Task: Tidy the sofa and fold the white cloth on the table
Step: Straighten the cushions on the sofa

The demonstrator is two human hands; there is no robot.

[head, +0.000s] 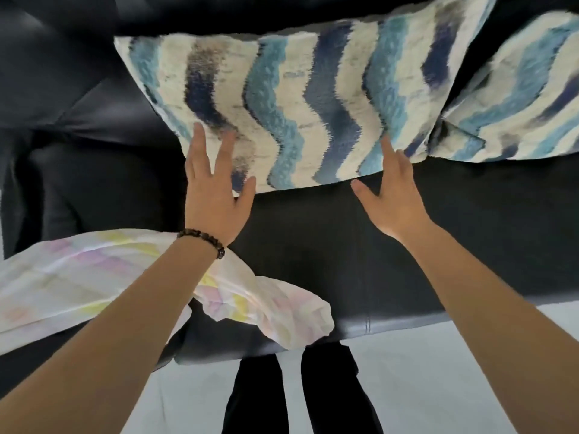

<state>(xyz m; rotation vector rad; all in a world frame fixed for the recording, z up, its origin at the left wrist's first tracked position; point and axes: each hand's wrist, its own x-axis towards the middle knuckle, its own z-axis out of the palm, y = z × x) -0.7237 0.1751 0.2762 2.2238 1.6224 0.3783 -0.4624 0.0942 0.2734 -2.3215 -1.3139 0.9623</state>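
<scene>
Fingers (pixel 200 142) straight: left hand (pixel 216 198), right hand (pixel 394 195) touching wavy-striped cushion (pixel 282 98).

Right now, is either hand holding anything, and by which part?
Nothing is gripped: left hand and right hand lie flat, fingers straight, against the lower edge of the striped cushion.

Soft, even illumination, dull sheen along the front edge of the dark sofa (pixel 313 245), pastel cloth (pixel 78 283) washed out almost to white, slight overall softness, smeared pile on the striped cushion (pixel 282 104), strong wide-angle bending toward the edges.
</scene>
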